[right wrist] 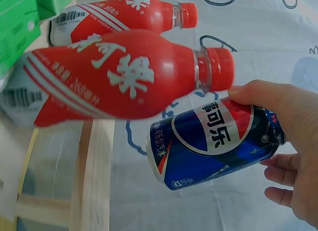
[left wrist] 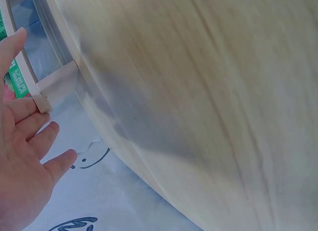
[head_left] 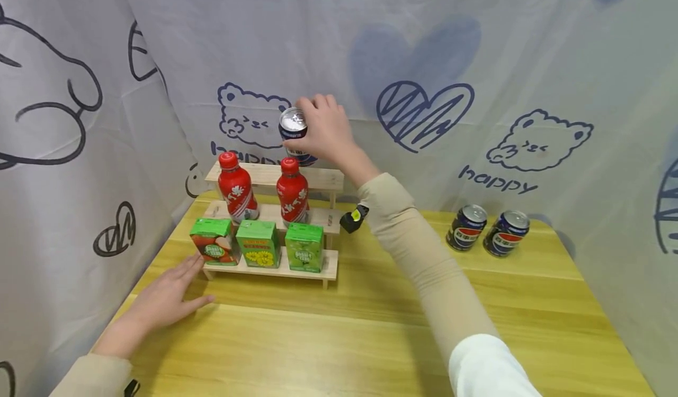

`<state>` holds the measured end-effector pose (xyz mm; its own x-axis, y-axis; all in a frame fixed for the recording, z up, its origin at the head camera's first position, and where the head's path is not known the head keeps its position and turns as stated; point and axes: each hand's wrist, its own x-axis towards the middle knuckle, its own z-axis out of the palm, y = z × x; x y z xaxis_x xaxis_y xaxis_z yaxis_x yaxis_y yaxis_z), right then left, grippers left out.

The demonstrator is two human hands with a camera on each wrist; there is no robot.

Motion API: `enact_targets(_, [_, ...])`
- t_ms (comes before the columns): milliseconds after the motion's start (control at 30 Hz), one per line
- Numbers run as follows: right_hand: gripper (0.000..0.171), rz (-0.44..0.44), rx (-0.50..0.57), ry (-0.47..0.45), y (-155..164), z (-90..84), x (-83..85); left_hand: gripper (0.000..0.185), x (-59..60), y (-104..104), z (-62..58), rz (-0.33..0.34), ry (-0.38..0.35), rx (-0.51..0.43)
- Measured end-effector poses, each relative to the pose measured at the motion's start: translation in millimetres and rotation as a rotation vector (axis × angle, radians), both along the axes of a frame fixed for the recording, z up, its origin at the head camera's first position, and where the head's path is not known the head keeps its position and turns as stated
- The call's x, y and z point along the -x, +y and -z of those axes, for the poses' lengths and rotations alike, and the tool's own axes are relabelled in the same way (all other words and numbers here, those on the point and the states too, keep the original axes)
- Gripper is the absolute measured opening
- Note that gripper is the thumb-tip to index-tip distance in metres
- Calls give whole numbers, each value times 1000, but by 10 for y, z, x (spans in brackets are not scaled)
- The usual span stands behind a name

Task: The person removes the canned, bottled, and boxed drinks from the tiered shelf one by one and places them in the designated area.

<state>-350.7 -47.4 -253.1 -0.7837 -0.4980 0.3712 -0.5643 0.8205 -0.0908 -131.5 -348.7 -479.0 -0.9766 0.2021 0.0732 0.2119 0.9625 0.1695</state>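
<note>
The blue cola can (head_left: 294, 133) is up in the air, just above the top step of the little wooden rack (head_left: 318, 178). The right hand (head_left: 325, 131) wraps its fingers around the can. The can seems to hang behind the two red bottles (head_left: 292, 191), though it is hard to tell how close. Set it down slowly and straight, so it does not bump them. The left hand (head_left: 168, 296) lies flat on the yellow table (head_left: 371, 338), fingers loose, by the green juice boxes (head_left: 258, 243).
</note>
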Motion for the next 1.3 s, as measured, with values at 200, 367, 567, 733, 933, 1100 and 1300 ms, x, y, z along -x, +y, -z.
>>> enact_targets(200, [81, 0, 57, -8, 246, -3, -25, 93, 6, 4, -30, -2, 4, 6])
enact_targets(367, [80, 2, 103, -37, 461, 53, -55, 93, -2, 2, -23, -4, 1, 10])
enact_targets(567, [78, 5, 142, -66, 733, 159, -115, 93, -10, 2, -29, -6, -2, 9])
enact_targets(733, [79, 8, 154, -79, 946, 230, -165, 93, -5, -1, -27, -7, -3, 6])
enact_targets(933, [80, 22, 200, -92, 1209, 343, -194, 93, 0, 1, -8, -4, -6, 5])
enact_targets(1100, [81, 30, 204, -123, 1444, 447, -221, 93, 8, 5, 11, -1, -4, 4])
enact_targets(1300, [82, 53, 193, -183, 1711, 622, -241, 92, 16, 9, 31, 2, -5, 0])
